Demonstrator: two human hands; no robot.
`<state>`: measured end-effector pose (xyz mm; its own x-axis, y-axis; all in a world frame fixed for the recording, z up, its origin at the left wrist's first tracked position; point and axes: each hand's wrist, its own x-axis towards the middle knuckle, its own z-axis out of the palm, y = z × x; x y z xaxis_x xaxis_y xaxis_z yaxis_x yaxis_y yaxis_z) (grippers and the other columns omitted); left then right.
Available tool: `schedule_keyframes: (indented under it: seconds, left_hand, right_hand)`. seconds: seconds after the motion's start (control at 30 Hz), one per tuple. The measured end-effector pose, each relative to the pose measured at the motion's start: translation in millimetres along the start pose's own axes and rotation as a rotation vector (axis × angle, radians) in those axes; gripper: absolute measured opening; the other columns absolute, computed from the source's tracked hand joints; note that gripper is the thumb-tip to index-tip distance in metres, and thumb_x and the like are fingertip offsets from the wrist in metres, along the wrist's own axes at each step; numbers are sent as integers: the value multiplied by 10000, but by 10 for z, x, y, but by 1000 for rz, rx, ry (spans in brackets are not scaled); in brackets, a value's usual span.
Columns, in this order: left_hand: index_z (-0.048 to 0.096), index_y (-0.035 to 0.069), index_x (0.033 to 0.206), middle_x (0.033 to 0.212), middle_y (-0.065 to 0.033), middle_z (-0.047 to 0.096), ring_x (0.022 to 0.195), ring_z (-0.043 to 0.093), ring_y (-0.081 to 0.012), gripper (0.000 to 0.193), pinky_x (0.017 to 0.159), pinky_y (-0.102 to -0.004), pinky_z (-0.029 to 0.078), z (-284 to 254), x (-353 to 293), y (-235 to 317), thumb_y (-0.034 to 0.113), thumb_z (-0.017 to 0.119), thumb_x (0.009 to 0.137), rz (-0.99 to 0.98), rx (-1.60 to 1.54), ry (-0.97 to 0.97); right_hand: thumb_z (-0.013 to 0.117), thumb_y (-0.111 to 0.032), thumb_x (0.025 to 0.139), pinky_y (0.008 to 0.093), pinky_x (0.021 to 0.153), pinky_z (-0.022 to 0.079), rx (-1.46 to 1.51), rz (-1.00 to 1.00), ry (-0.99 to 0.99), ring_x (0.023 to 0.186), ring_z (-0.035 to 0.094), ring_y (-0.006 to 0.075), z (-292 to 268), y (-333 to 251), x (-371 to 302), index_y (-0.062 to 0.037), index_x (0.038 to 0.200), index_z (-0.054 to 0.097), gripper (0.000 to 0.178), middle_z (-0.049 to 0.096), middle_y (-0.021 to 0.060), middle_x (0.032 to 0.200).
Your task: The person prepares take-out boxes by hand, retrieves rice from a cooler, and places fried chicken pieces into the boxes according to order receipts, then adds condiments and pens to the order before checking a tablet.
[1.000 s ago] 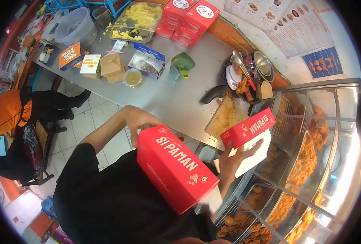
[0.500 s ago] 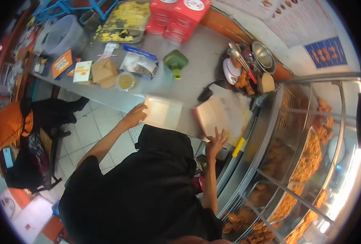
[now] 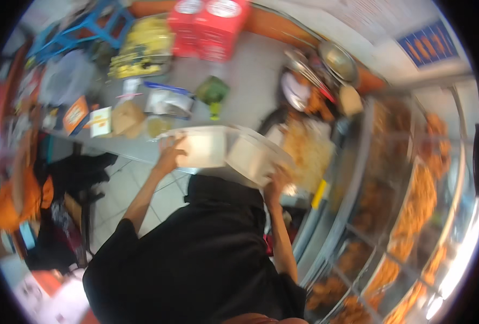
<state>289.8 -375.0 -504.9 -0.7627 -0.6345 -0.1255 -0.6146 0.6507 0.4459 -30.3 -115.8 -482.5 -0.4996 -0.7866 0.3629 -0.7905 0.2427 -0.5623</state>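
My left hand (image 3: 172, 155) grips the left edge of an open white paper food box (image 3: 204, 147), thumb over the rim. My right hand (image 3: 276, 182) is closed on the outer right side of a second, tilted white paper box (image 3: 254, 157). The two boxes meet or nearly meet at the front edge of the steel counter, and I see nothing inside either. Right of them lies a greasy, yellowish-brown sheet of paper (image 3: 308, 154). Motion blur softens the fingers.
A sauce cup (image 3: 158, 127), brown carton (image 3: 127, 119) and green container (image 3: 212, 89) stand behind the boxes. Farther back are a yellow food tray (image 3: 145, 46) and red boxes (image 3: 218, 27). A scale (image 3: 296, 92) sits back right. A fried-food cabinet (image 3: 358, 162) borders the right side.
My right hand has taken hold of the right box and brought it left beside the other one, uncovering more of the greasy paper. The whole view has shifted slightly.
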Motion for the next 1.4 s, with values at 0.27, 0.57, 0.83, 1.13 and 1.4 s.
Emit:
schedule_keyframes:
  seconds: [0.27, 0.57, 0.83, 1.13, 1.4]
  left_hand:
    - [697, 61, 983, 1215, -111, 572, 1108, 520, -282, 310, 937, -402, 433, -446, -191, 379, -64, 598, 718, -38, -120, 213]
    - [630, 49, 1045, 822, -108, 623, 703, 624, -192, 144, 609, -320, 492, -949, 217, 1517, 79, 576, 915, -43, -691, 195]
    - [549, 37, 1221, 776, -28, 635, 653, 563, -80, 356, 632, -259, 458, -1428, 974, 2654, 188, 645, 913, 144, -1165, -131]
    - [529, 34, 1025, 807, 7, 620, 658, 507, -19, 177, 581, -193, 415, -1158, 1136, 3307, 124, 641, 922, 349, -1121, -361]
    - [570, 35, 892, 639, -23, 614, 510, 493, -53, 72, 474, -225, 360, -966, 816, 3699, 36, 639, 873, 676, -858, -321]
  right_hand:
    - [626, -140, 849, 429, 829, 399, -375, 234, 428, 986, 517, 331, -352, 764, 1289, -58, 1129, 569, 297, 556, 165, 1015]
    - [643, -246, 909, 316, 502, 363, -192, 359, 420, 541, 392, 196, -365, 1220, 1306, -28, 695, 464, 353, 431, 48, 580]
    - [642, -118, 922, 195, 556, 388, 528, 627, 349, 631, 498, 35, -1136, -1097, 1355, -32, 879, 627, 97, 584, -34, 719]
    - [731, -36, 821, 204, 581, 383, 478, 741, 699, 644, 477, 48, -1452, -1590, 610, 6, 928, 609, 168, 565, 3, 730]
    - [627, 45, 844, 277, 565, 441, 136, 466, 837, 629, 560, 205, -1662, -2127, -10, 7, 990, 602, 153, 611, 107, 747]
